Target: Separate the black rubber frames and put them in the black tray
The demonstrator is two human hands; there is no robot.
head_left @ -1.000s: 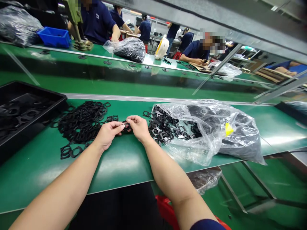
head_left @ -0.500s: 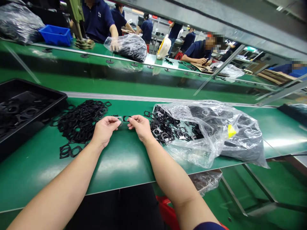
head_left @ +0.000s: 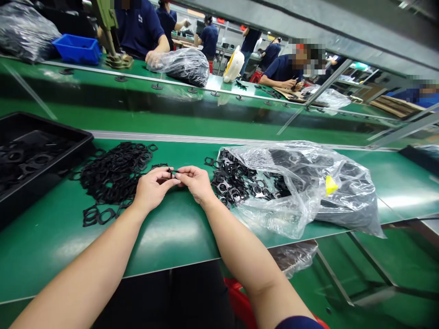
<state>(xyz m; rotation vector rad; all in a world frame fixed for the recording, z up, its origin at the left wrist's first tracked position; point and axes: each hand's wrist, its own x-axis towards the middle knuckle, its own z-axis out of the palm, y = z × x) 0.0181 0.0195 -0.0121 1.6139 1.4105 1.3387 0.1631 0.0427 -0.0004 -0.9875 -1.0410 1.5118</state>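
Small black frame parts are pinched between my left hand [head_left: 152, 187] and my right hand [head_left: 196, 183], whose fingertips meet over the green bench. Only a dark sliver of the black frame part [head_left: 171, 173] shows; my fingers hide the rest, and I cannot tell how the pieces fit together. Left of my hands lies a heap of black ring-shaped frames [head_left: 111, 176]. To the right, black parts with silvery plates [head_left: 236, 194] spill from the mouth of a clear plastic bag [head_left: 329, 183] that bears a yellow mark.
A black tray [head_left: 91, 137] of dark parts stands at the far left. Behind a metal rail is a second green bench with a blue bin [head_left: 77, 49], a bagged bundle [head_left: 190, 66] and a white fan [head_left: 234, 65]. Several co-workers in dark shirts work there.
My hands have come together, bringing the separate pieces they held into one spot. Across the bench, a co-worker's hand has shifted left along the plastic bag.
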